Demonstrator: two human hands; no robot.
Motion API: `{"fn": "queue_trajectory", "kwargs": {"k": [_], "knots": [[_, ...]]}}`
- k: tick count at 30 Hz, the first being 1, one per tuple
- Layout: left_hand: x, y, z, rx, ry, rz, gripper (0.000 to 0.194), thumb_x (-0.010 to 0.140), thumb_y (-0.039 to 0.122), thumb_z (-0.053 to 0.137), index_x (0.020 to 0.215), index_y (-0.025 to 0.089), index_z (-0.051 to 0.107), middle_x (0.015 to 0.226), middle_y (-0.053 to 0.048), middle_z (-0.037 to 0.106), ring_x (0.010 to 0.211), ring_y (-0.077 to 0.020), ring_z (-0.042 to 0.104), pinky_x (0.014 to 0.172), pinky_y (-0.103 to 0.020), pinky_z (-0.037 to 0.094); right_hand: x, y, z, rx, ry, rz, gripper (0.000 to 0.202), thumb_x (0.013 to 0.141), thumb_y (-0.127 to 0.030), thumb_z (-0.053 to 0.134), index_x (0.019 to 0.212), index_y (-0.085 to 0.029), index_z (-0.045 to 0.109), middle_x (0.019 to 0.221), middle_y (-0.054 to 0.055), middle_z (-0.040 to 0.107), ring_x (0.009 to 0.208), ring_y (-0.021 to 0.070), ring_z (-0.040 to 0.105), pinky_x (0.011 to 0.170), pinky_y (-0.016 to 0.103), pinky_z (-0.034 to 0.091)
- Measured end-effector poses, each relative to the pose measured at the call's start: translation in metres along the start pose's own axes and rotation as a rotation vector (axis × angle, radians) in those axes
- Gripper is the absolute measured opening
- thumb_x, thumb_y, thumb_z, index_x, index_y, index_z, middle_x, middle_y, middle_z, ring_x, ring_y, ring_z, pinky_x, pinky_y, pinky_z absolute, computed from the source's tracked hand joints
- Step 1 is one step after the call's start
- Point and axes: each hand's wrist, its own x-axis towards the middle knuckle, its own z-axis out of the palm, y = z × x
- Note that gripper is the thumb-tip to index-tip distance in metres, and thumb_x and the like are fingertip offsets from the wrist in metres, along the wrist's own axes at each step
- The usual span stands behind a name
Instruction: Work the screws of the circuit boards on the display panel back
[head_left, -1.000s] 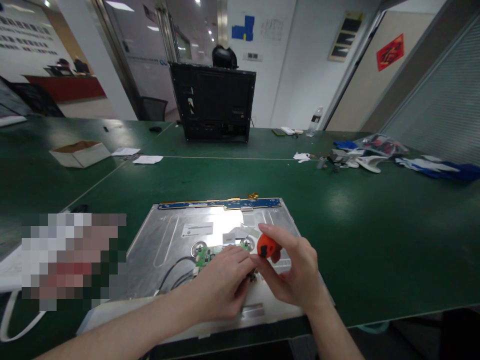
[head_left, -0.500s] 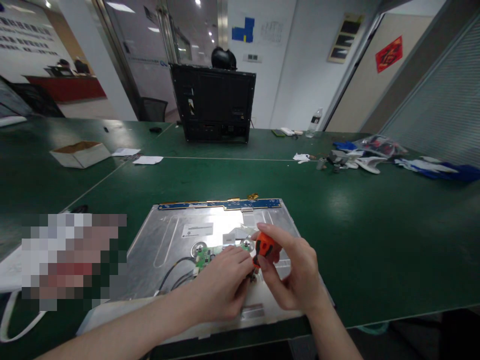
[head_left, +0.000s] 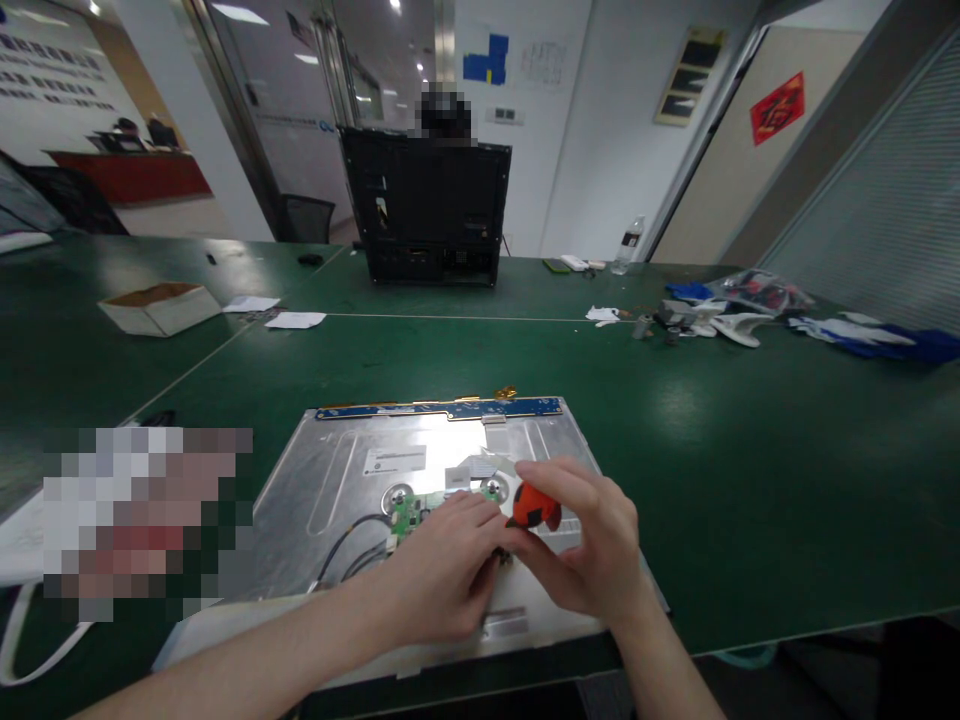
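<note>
My right hand grips the orange and black handle of a screwdriver between thumb and fingers; its shaft is hidden behind my hands. Close against it, my left hand is closed, fingers curled over the lower part of a green circuit board. What its fingertips pinch, if anything, I cannot make out. Both hands are above the metal back of a display panel, which lies flat. Dark cables run from the board's left side. A blue circuit strip lines the panel's far edge.
A black monitor casing stands upright across the green table. An open box and papers lie at left. At far right are a bottle, plastic bags and cloths. A person sits behind the casing.
My right hand has turned the screwdriver handle, which is now tilted differently, and the fingers have shifted slightly. My left hand stays in place. A head behind the casing has risen slightly.
</note>
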Motion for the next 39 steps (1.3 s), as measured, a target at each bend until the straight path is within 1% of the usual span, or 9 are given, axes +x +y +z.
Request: {"fn": "queue_trajectory", "kwargs": {"k": [5,9,16,20,23,28,34,36,39], "knots": [[-0.0005,0.0009,-0.0002,-0.024,-0.024,0.01,0.016,0.076,0.01,0.047,0.09,0.017,0.053,0.095,-0.01,0.062,0.089,-0.0252,0.056,0.081,-0.042,0.046,-0.0023,-0.0026,-0.0029,0.065,-0.068,0.054,0.048,0.084,-0.014,0.049,0.132,-0.02,0.047,0.1,0.006,0.069,0.075,0.0168,0.065,0.056,0.028,0.051],[-0.0018,0.0004,-0.0001,0.0,-0.032,0.005,0.015,0.077,0.011,0.048,0.09,0.017,0.053,0.093,-0.009,0.061,0.088,-0.0249,0.056,0.081,-0.041,0.046,-0.0049,0.0001,0.0001,0.071,-0.05,0.065,0.047,0.084,-0.013,0.054,0.13,-0.021,0.047,0.09,0.003,0.066,0.061,0.0129,0.056,0.052,0.027,0.046],[-0.0019,-0.0012,0.0018,0.002,0.03,0.02,0.02,0.075,0.01,0.049,0.093,0.019,0.049,0.092,-0.007,0.061,0.084,-0.0231,0.054,0.076,-0.039,0.045,-0.0009,0.0002,0.0024,0.021,0.012,-0.023,0.037,0.086,-0.021,0.063,0.121,-0.022,0.053,0.081,0.0,0.061,0.062,0.012,0.055,0.051,0.025,0.043],[-0.0017,-0.0004,0.0017,0.003,-0.001,0.0,0.009,0.077,0.012,0.048,0.084,0.018,0.049,0.09,-0.008,0.061,0.084,-0.0238,0.054,0.076,-0.039,0.045,0.0014,-0.0019,-0.0012,0.069,-0.028,-0.016,0.039,0.086,-0.019,0.057,0.124,-0.019,0.053,0.093,0.005,0.066,0.076,0.0154,0.062,0.061,0.027,0.051],[-0.0015,0.0001,0.0006,-0.016,-0.022,0.002,0.01,0.077,0.011,0.048,0.085,0.017,0.052,0.091,-0.009,0.061,0.086,-0.0245,0.056,0.078,-0.04,0.045,-0.0003,-0.0026,-0.0025,0.096,-0.051,0.021,0.043,0.082,-0.013,0.051,0.125,-0.018,0.051,0.101,0.007,0.067,0.086,0.0182,0.065,0.065,0.029,0.053],[-0.0006,0.0002,-0.0009,-0.024,-0.025,0.015,0.014,0.077,0.01,0.048,0.088,0.016,0.053,0.09,-0.009,0.062,0.086,-0.0248,0.057,0.079,-0.041,0.046,-0.0071,-0.0006,0.0002,0.098,-0.001,0.107,0.039,0.08,-0.015,0.057,0.117,-0.018,0.048,0.081,0.003,0.064,0.071,0.0173,0.064,0.058,0.029,0.052],[-0.0008,-0.0012,0.001,-0.015,-0.032,0.011,0.024,0.075,0.01,0.05,0.097,0.017,0.053,0.094,-0.008,0.062,0.089,-0.0247,0.057,0.081,-0.041,0.045,-0.0056,0.0024,0.0041,-0.03,0.029,-0.01,0.036,0.085,-0.016,0.058,0.118,-0.023,0.047,0.07,-0.003,0.06,0.056,0.0124,0.057,0.05,0.024,0.046],[-0.0011,-0.0014,0.0012,-0.014,-0.023,0.002,0.021,0.076,0.011,0.05,0.096,0.017,0.052,0.094,-0.008,0.061,0.088,-0.0245,0.056,0.08,-0.041,0.045,-0.0038,0.0019,0.0033,-0.03,0.003,-0.029,0.037,0.086,-0.017,0.058,0.121,-0.022,0.048,0.072,-0.003,0.062,0.057,0.0122,0.058,0.051,0.024,0.047],[-0.001,-0.0011,0.001,-0.022,-0.002,0.014,0.018,0.075,0.01,0.05,0.092,0.017,0.051,0.092,-0.007,0.061,0.086,-0.0237,0.056,0.079,-0.04,0.045,-0.0019,-0.0007,-0.0001,0.029,-0.046,-0.004,0.043,0.085,-0.017,0.054,0.127,-0.02,0.046,0.088,0.002,0.068,0.067,0.0138,0.064,0.058,0.026,0.052]]}}
